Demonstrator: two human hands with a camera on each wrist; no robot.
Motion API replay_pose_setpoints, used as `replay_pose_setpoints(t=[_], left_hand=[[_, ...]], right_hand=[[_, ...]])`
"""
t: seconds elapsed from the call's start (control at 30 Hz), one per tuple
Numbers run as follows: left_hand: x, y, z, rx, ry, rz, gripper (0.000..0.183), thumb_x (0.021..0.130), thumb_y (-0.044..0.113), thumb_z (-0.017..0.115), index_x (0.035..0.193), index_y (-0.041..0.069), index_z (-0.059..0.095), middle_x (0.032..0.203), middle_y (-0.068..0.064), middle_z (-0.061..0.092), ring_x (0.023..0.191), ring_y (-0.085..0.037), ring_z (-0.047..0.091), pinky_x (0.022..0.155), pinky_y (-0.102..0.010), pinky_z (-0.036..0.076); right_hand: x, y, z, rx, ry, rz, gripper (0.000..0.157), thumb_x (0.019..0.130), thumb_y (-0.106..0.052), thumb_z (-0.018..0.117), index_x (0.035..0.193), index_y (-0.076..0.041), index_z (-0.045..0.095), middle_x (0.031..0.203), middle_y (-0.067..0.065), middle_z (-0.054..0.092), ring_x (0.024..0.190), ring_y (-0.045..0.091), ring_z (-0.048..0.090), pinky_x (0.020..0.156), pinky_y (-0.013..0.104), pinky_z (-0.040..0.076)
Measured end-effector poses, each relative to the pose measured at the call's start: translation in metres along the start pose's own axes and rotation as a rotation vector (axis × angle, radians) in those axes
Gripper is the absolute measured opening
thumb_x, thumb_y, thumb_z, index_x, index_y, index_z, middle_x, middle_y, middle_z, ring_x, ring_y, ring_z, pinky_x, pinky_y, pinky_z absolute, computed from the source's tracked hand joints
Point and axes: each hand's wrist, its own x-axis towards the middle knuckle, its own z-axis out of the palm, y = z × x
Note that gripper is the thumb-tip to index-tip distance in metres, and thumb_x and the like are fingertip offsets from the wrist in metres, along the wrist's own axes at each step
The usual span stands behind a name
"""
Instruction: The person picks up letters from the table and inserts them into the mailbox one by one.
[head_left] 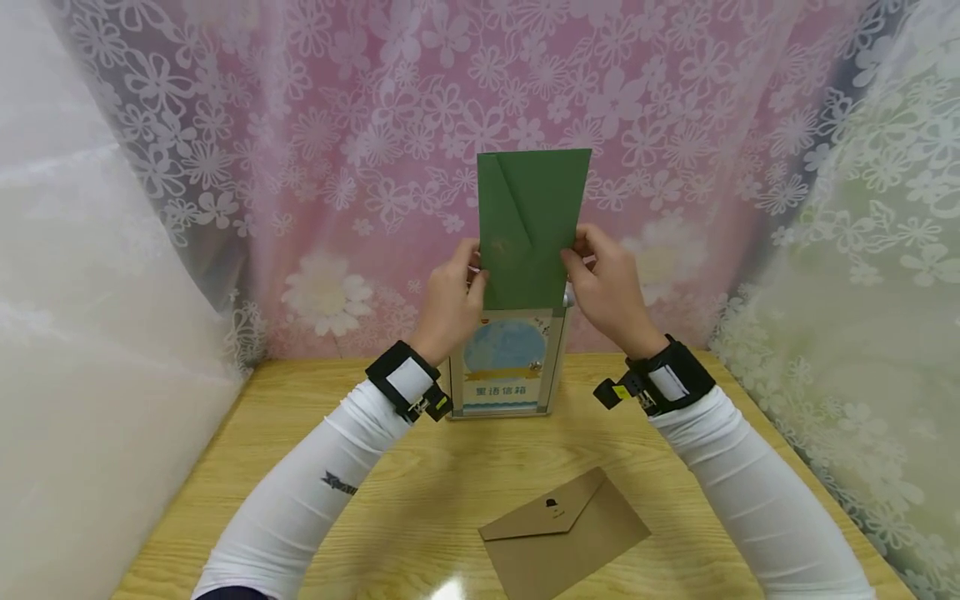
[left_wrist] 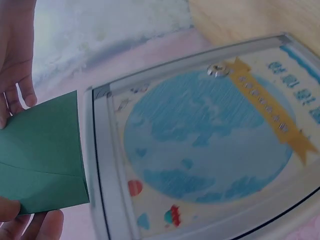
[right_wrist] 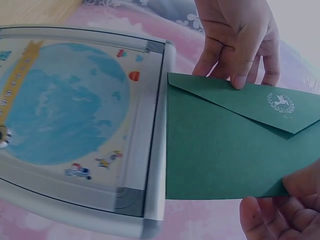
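A green envelope point(head_left: 534, 225) is held upright on its short end over the top of a letter box point(head_left: 504, 358). My left hand point(head_left: 452, 292) pinches the envelope's left edge, and my right hand point(head_left: 611, 287) pinches its right edge. Both grips sit on its lower half. The flap lies folded along the left side, and a white bird emblem shows on it in the right wrist view. The envelope's lower end point(right_wrist: 175, 140) meets the box's top edge point(right_wrist: 159, 125) in that view. A light metal frame borders the box front, which carries a blue round picture and lettering.
A brown envelope point(head_left: 564, 533) with a small dark hat mark lies on the wooden table point(head_left: 375, 517) in front of the box. A pink flowered curtain point(head_left: 360, 167) hangs behind, with pale sheeting point(head_left: 90, 333) at the left and flowered sheeting point(head_left: 862, 333) at the right.
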Motion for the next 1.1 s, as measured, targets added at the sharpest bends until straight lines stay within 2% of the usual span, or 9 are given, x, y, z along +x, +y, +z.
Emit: replay_pose_setpoints(t=[0.13,0.27,0.47,0.63,0.9,1.1], left_hand=[[0.011,0.000,-0.004,0.025,0.016,-0.009,0.026,0.095,0.000,0.052,0.121,0.006,0.050,0.099,-0.012,0.063,0.089,-0.016,0.060,0.073,-0.035,0.053],[0.020,0.001,-0.004,0.051,0.008,-0.034,0.027,0.096,0.003,0.051,0.122,0.007,0.050,0.102,-0.010,0.063,0.092,-0.015,0.059,0.075,-0.035,0.052],[0.030,-0.002,-0.003,0.043,0.000,-0.061,0.027,0.096,0.002,0.050,0.122,0.007,0.050,0.100,-0.010,0.063,0.090,-0.014,0.059,0.074,-0.033,0.053],[0.037,-0.009,-0.004,0.078,0.014,-0.061,0.027,0.094,0.000,0.051,0.120,0.007,0.051,0.098,-0.012,0.064,0.087,-0.016,0.059,0.072,-0.035,0.052],[0.033,-0.020,0.000,0.111,-0.030,-0.112,0.025,0.095,0.003,0.052,0.119,0.007,0.051,0.099,-0.012,0.063,0.084,-0.017,0.059,0.070,-0.037,0.051],[0.032,-0.022,-0.002,0.109,-0.046,-0.142,0.026,0.096,0.008,0.051,0.122,0.008,0.050,0.100,-0.009,0.063,0.085,-0.014,0.058,0.068,-0.035,0.051]], right_hand=[[0.012,0.017,0.003,-0.020,0.022,-0.011,0.018,0.092,0.007,0.052,0.109,0.008,0.059,0.088,0.022,0.060,0.075,0.025,0.054,0.063,0.042,0.046],[0.022,0.035,0.005,-0.045,0.035,0.021,0.017,0.094,0.001,0.053,0.109,0.002,0.060,0.089,0.014,0.061,0.078,0.018,0.054,0.066,0.040,0.046],[0.031,0.044,0.010,-0.047,0.045,0.049,0.017,0.095,-0.005,0.053,0.110,0.000,0.060,0.090,0.011,0.060,0.083,0.015,0.054,0.071,0.039,0.048],[0.035,0.049,0.016,-0.040,0.051,0.059,0.016,0.096,-0.004,0.052,0.109,0.001,0.060,0.089,0.010,0.060,0.082,0.014,0.054,0.071,0.038,0.048],[0.030,0.059,0.027,-0.053,0.025,0.065,0.015,0.094,-0.001,0.053,0.108,0.000,0.060,0.091,0.012,0.062,0.081,0.015,0.056,0.071,0.038,0.049],[0.025,0.067,0.033,-0.054,-0.018,0.085,0.016,0.096,-0.004,0.052,0.110,-0.002,0.058,0.092,0.011,0.061,0.083,0.015,0.055,0.073,0.039,0.048]])
